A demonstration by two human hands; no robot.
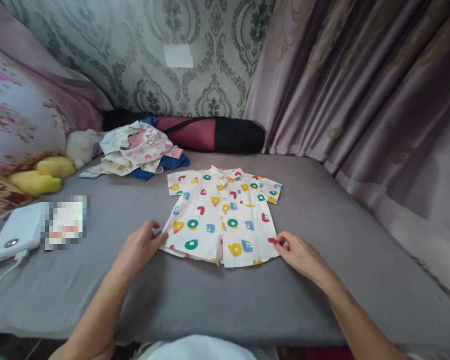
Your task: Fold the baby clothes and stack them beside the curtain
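1. Spread flat on smooth grey cloth (pixel 303 310): a collared, short-sleeved white shirt (pixel 210 212) with colourful rounded prints.
2. Pinching the shirt's right hem corner between closed fingers of the right hand (pixel 300 255).
3. Touching its left hem corner with the left hand (pixel 140 247), fingers curled; cannot tell if gripping.
4. Behind the shirt, to the left: crumpled, soft clothes (pixel 144 147).
5. Directly behind it: a tubular maroon-and-black bag (pixel 197 135).

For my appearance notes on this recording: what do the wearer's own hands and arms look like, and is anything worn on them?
The left hand and right hand are bare, with no gloves. No watch, bracelet or sleeve shows on either forearm. Rings are too small to rule out.
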